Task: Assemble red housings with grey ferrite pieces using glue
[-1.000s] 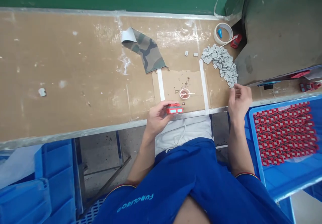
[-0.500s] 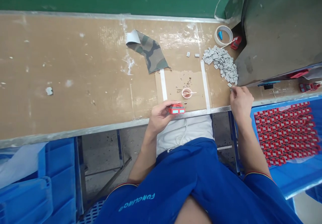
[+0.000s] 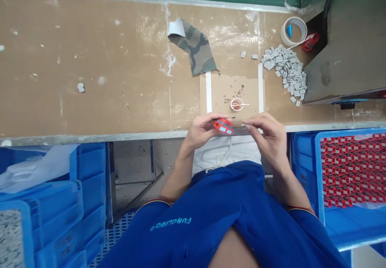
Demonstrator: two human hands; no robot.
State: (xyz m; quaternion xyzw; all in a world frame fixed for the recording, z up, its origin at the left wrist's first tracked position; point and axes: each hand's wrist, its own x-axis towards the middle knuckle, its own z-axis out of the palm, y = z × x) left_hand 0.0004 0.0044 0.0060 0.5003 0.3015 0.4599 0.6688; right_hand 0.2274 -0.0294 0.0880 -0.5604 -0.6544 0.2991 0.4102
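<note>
L hand (image 3: 202, 129) gripping red block (image 3: 223, 126), tilted, top face toward R hand, just below cup (image 3: 237, 104). R hand (image 3: 268, 137) in narrow pinch right of block; held item too small to tell. Grey pads (image 3: 285, 71) up-right of cup, close for reach. Blue tray (image 3: 352, 167) of red blocks far right of cup.

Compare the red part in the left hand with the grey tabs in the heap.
The red part has pale blue panels; the grey tabs are plain. The part is larger than any tab. The part is held in the left hand; the tabs lie loose. Both look rectangular.
</note>
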